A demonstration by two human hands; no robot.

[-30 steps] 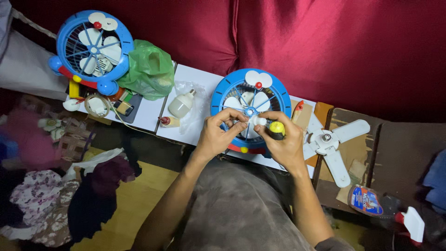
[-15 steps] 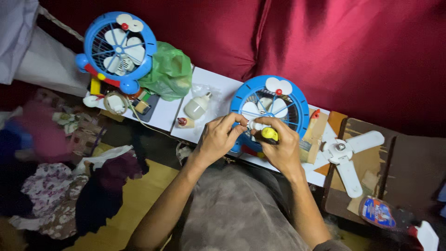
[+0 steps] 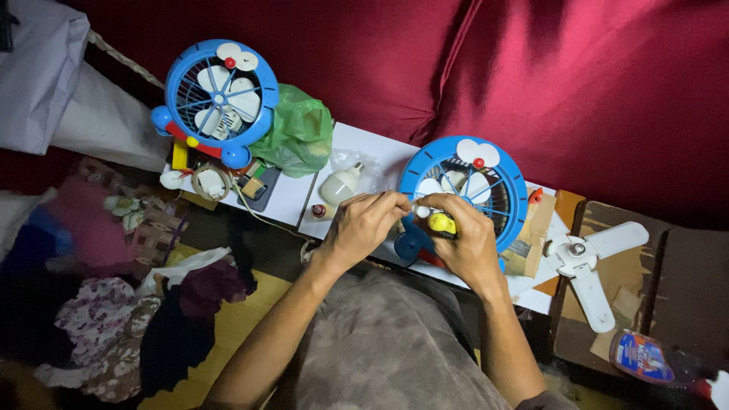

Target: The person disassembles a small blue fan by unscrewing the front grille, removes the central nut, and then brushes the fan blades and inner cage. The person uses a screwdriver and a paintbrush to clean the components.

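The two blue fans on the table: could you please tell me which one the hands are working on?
The right-hand blue fan, directly under both hands; the other blue fan stands untouched beside the green bag.

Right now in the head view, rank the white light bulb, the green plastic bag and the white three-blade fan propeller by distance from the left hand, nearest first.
1. White light bulb: just left of the left hand, on the white board.
2. Green plastic bag: farther up and left, beside the second blue fan.
3. White three-blade fan propeller: far right, beyond the right hand.

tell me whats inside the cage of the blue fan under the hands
White blades show through the grille of the blue fan. The left hand and right hand cover its lower front, so the hub and whatever the fingers pinch there stay mostly hidden.
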